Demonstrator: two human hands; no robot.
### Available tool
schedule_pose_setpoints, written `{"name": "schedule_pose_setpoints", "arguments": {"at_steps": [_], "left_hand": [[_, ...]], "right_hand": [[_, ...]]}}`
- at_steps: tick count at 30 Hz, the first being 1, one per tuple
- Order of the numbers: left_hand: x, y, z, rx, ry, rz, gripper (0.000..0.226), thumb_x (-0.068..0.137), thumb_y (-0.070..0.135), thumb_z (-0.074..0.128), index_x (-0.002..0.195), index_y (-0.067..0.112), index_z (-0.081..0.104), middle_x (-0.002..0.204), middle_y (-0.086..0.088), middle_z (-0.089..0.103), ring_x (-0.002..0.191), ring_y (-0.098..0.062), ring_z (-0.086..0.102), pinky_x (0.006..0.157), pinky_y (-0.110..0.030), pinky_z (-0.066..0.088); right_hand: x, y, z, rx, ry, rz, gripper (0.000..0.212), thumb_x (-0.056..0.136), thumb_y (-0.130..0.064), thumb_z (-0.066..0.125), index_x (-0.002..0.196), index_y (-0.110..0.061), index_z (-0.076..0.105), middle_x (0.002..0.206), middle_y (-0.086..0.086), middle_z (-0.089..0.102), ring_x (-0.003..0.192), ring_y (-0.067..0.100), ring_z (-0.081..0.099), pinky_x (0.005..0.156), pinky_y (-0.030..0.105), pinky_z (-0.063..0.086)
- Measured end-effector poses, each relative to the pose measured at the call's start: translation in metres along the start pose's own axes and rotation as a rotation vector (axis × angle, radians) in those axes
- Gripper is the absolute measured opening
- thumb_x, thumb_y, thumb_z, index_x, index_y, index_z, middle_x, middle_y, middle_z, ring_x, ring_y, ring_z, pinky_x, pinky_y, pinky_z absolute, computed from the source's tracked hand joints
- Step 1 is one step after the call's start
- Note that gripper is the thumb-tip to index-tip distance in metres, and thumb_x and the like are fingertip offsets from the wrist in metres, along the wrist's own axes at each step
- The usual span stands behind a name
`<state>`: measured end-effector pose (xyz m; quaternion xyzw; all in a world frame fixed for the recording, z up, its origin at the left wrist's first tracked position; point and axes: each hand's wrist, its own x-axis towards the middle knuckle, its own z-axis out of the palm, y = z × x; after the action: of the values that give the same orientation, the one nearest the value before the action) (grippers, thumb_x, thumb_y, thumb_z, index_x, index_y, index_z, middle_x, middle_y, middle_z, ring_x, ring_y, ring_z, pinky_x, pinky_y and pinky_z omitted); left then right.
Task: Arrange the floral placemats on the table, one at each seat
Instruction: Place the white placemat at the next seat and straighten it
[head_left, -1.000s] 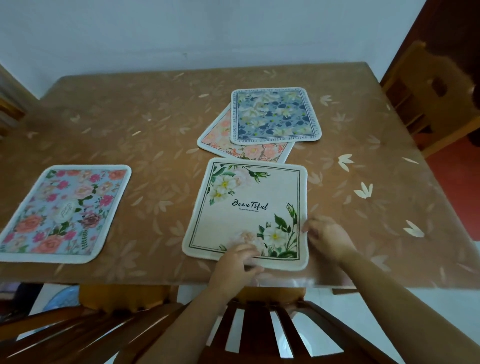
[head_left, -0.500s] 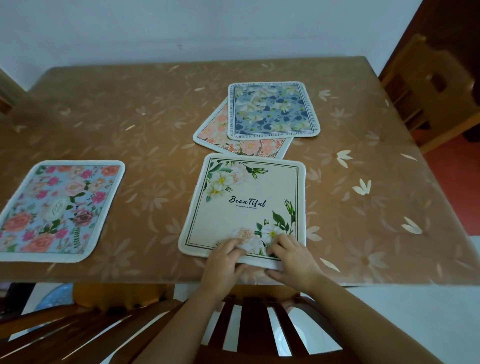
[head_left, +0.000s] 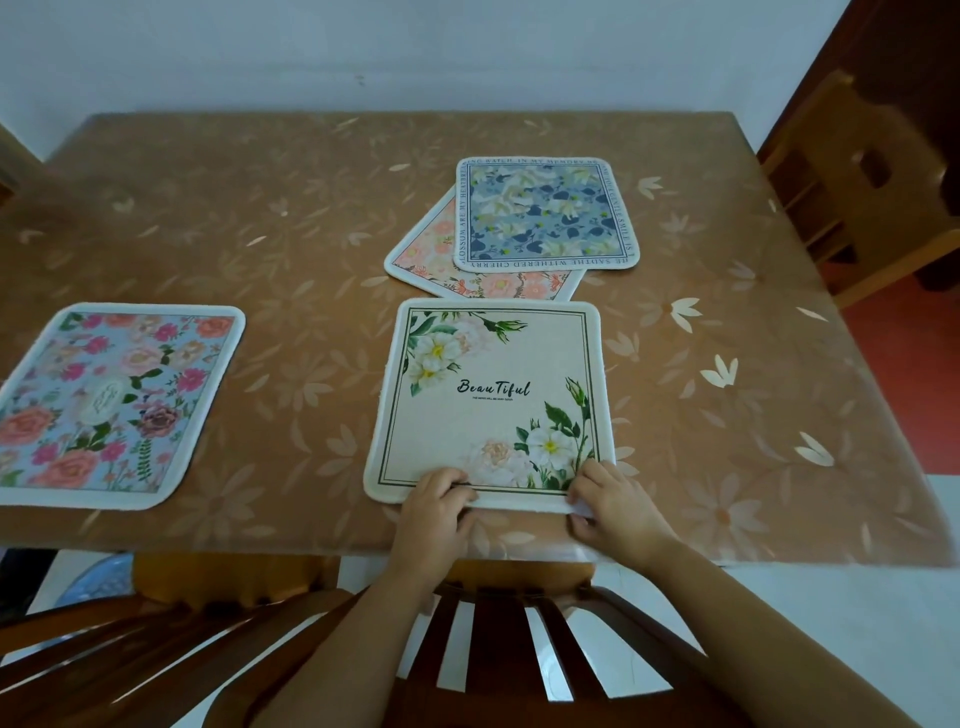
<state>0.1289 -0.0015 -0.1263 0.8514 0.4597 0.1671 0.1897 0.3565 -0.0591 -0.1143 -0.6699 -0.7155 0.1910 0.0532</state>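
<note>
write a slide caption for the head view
Both hands, left and right, square the "Beautiful" placemat at the table's near edge.

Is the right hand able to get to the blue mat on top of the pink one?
Probably yes. The right hand is at the Beautiful mat's near corner, and nothing stands between it and the blue mat, which lies uncovered, though it sits well across the table.

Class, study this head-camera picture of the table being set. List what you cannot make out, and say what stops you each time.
1. Peach placemat: much of it hidden under the blue placemat.
2. Pink-rose placemat: left side cut off by the frame edge.
3. Small line under "Beautiful" on the cream placemat: too small to read.
4. That mat's near right corner: covered by the right hand; the left hand covers part of its near edge.
5. Right-side chair: blurred, partly cut off.
</note>
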Motion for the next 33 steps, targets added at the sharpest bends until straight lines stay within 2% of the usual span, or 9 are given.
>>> {"name": "schedule_pose_setpoints", "arguments": {"at_steps": [4, 9, 13, 16, 21, 26, 33], "left_hand": [[0.0, -0.001, -0.005, -0.004, 0.005, -0.014, 0.015, 0.064, -0.002, 0.076, 0.073, 0.002, 0.066, 0.08, -0.014, 0.062, 0.075, -0.031, 0.059, 0.064, -0.039, 0.052], [-0.001, 0.001, -0.007, 0.018, -0.021, -0.02, 0.013, 0.066, 0.001, 0.075, 0.071, 0.004, 0.064, 0.077, -0.011, 0.061, 0.072, -0.03, 0.057, 0.06, -0.039, 0.049], [-0.002, 0.002, -0.003, 0.033, -0.052, -0.025, 0.009, 0.072, 0.007, 0.072, 0.075, 0.007, 0.063, 0.081, -0.008, 0.061, 0.079, -0.027, 0.055, 0.066, -0.038, 0.045], [-0.003, 0.0, 0.0, 0.043, -0.083, -0.015, 0.005, 0.08, 0.013, 0.065, 0.08, 0.008, 0.063, 0.087, -0.006, 0.06, 0.086, -0.023, 0.052, 0.072, -0.031, 0.039], [-0.006, 0.001, 0.003, 0.049, -0.13, -0.028, 0.007, 0.084, 0.017, 0.06, 0.086, 0.011, 0.061, 0.094, -0.003, 0.058, 0.09, -0.019, 0.05, 0.076, -0.029, 0.038], [-0.008, -0.002, 0.002, 0.042, -0.09, -0.09, 0.009, 0.083, 0.02, 0.063, 0.086, 0.011, 0.061, 0.094, -0.003, 0.056, 0.09, -0.018, 0.048, 0.077, -0.031, 0.039], [-0.007, -0.004, 0.001, 0.026, -0.097, -0.126, 0.009, 0.082, 0.021, 0.064, 0.082, 0.013, 0.06, 0.09, 0.0, 0.057, 0.088, -0.017, 0.049, 0.075, -0.03, 0.037]], "right_hand": [[-0.002, 0.001, 0.003, 0.004, 0.0, 0.024, 0.013, 0.075, -0.014, 0.058, 0.087, -0.01, 0.061, 0.096, 0.009, 0.058, 0.094, 0.026, 0.052, 0.077, 0.029, 0.037], [0.002, 0.001, 0.002, -0.006, -0.05, 0.059, 0.013, 0.075, -0.017, 0.055, 0.086, -0.012, 0.061, 0.094, 0.005, 0.061, 0.09, 0.022, 0.055, 0.073, 0.024, 0.037], [0.001, 0.003, 0.001, -0.011, -0.064, 0.066, 0.013, 0.075, -0.019, 0.056, 0.085, -0.014, 0.062, 0.093, 0.003, 0.061, 0.089, 0.02, 0.055, 0.072, 0.022, 0.037], [-0.003, 0.004, 0.001, 0.011, -0.059, 0.075, 0.012, 0.076, -0.019, 0.056, 0.086, -0.015, 0.062, 0.094, 0.002, 0.06, 0.089, 0.017, 0.053, 0.073, 0.02, 0.037], [-0.012, 0.008, 0.002, 0.037, -0.035, 0.043, 0.01, 0.08, -0.017, 0.057, 0.09, -0.014, 0.06, 0.097, 0.001, 0.057, 0.093, 0.016, 0.052, 0.074, 0.015, 0.032], [-0.018, 0.013, -0.002, 0.055, -0.025, 0.074, 0.012, 0.08, -0.021, 0.06, 0.091, -0.016, 0.059, 0.103, 0.0, 0.054, 0.099, 0.015, 0.047, 0.085, 0.027, 0.039], [-0.017, 0.011, -0.002, 0.09, -0.028, 0.096, 0.012, 0.079, -0.019, 0.06, 0.09, -0.013, 0.061, 0.102, 0.003, 0.055, 0.098, 0.018, 0.048, 0.084, 0.029, 0.042]]}}
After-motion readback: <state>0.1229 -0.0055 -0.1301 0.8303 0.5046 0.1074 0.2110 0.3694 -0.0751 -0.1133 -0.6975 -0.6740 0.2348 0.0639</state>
